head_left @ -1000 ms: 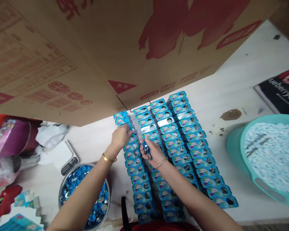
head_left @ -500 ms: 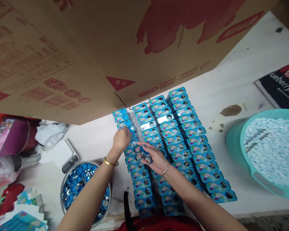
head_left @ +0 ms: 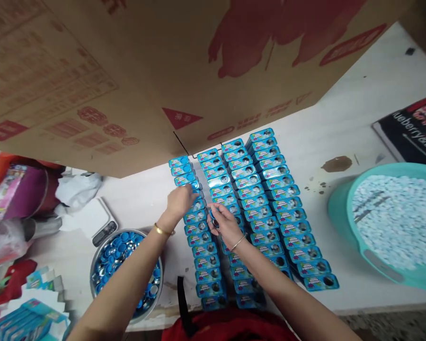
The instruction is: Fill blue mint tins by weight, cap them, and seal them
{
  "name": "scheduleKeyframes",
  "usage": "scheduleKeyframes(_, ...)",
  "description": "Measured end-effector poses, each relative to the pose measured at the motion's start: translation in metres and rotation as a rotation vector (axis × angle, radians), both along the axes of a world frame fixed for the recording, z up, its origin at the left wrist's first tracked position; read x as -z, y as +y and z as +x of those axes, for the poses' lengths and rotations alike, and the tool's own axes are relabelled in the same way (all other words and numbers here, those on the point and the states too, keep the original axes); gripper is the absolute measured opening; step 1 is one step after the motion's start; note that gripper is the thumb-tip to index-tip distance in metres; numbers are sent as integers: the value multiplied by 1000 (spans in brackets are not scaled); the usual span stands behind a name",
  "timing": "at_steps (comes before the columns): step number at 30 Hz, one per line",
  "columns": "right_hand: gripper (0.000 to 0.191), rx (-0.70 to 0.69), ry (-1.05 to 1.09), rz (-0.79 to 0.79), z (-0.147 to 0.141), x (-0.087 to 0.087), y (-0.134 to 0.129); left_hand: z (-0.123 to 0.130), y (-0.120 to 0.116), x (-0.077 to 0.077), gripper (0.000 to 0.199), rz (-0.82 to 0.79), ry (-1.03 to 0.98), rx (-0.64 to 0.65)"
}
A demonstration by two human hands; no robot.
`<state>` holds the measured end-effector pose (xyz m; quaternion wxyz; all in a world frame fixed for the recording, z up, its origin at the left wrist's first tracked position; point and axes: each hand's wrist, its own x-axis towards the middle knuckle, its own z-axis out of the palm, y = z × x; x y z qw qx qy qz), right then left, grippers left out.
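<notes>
Rows of small blue printed tins (head_left: pixel 221 191), each with a round hole at one end, stand close together on the white table. My left hand (head_left: pixel 180 202) is over the leftmost row near its far end, fingers closed and pointing down at a tin; what they pinch is hidden. Blue round caps (head_left: pixel 185 168) fill the holes of the tins just beyond it. Palm up beside it, my right hand (head_left: pixel 227 226) curls around a few blue caps with silvery insides (head_left: pixel 214 221). Several more caps lie in a round metal bowl (head_left: pixel 159 299) at the left.
A large cardboard box (head_left: pixel 145 85) rises behind the tins. On the right stand a turquoise tub (head_left: pixel 344 227) of small pale pieces and a dark printed box (head_left: pixel 412 125). A white scale (head_left: pixel 98 219), plastic bags (head_left: pixel 80 187) and folded blue cartons (head_left: pixel 24 319) are at the left.
My left hand has shifted slightly toward me along the left row, with another capped tin showing beyond it. My right hand has closed more around its caps. The view has moved slightly.
</notes>
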<state>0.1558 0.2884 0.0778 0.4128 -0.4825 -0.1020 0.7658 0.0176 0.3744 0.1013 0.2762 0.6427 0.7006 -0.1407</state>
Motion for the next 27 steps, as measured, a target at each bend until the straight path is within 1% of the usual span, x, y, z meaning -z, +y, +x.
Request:
scheduleKeyframes(3, 48, 51, -57, -44, -5, -1, -4, 8, -37, -10, 24, 47, -532, -28)
scheduleKeyframes(4, 49, 51, -71, -69, -7, -2, -5, 10, -48, -13, 22, 61, -657, -46)
scheduleKeyframes(5, 50, 36, -79, -93, -9, -3, -6, 12, -59, -15, 17, 79, -711, -65)
scheduleKeyframes(6, 50, 9, -80, -116, -10, -5, -8, 13, -68, -16, 11, 102, -719, -83)
scheduleKeyframes(7, 50, -29, -74, -135, -11, -7, -9, 14, -74, -15, 5, 118, -702, -105)
scheduleKeyframes(9, 50, -114, -57, -156, -12, -10, -11, 13, -82, -13, 9, 119, -654, -147)
scheduleKeyframes(12, 50, -218, -31, -144, -11, -11, -12, 10, -85, -6, 6, 144, -603, -167)
scheduleKeyframes(14, 51, -232, -4, -128, -10, -8, -11, 7, -80, 0, 4, 215, -579, -179)
scheduleKeyframes(17, 56, -168, 24, -129, -8, -3, -8, 4, -67, 8, 6, 261, -470, -238)
scheduleKeyframes(19, 58, -139, 19, -122, -5, -2, -7, 4, -56, 12, 6, 230, -315, -225)
scheduleKeyframes(22, 57, -146, -5, -91, 1, -1, -8, 8, -41, 11, 7, 161, -60, -89)
scheduleKeyframes(24, 56, -152, -15, -73, 5, 0, -10, 11, -34, 8, 14, 69, 74, -31)
scheduleKeyframes(27, 54, -165, 3, -41, 9, 3, -15, 11, -22, 6, 28, -126, 186, -10)
